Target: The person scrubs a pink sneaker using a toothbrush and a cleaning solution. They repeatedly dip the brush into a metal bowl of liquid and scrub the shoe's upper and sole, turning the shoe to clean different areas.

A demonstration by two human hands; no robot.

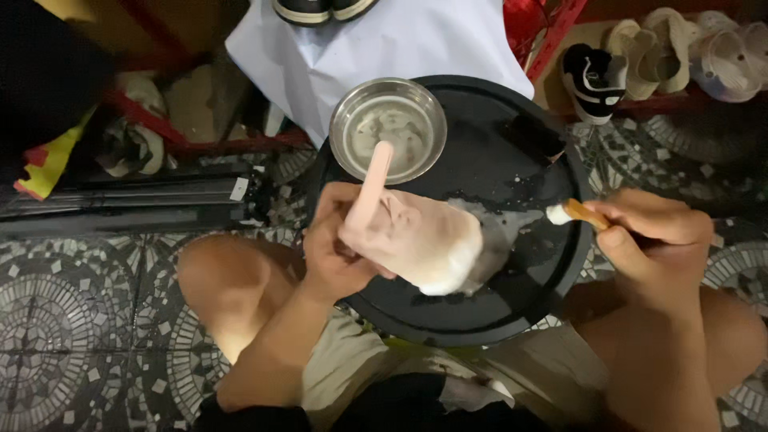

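Note:
My left hand (332, 252) grips a pale pink shoe (420, 240) by its heel end, holding it over a round black tray (512, 152) on my lap. The shoe's toe end is coated in white foam, and its pink strap sticks up toward the bowl. My right hand (652, 240) is closed on a small wooden-handled brush (572, 212), whose foamy white head points at the shoe from the right, a short gap away. A steel bowl (388, 128) of cloudy soapy water stands at the tray's far left.
White foam and water are smeared on the tray beside the shoe. A white sheet (384, 40) lies beyond the tray. Several shoes (680, 48) rest on a red rack at the upper right. Patterned tiles (72, 320) cover the floor.

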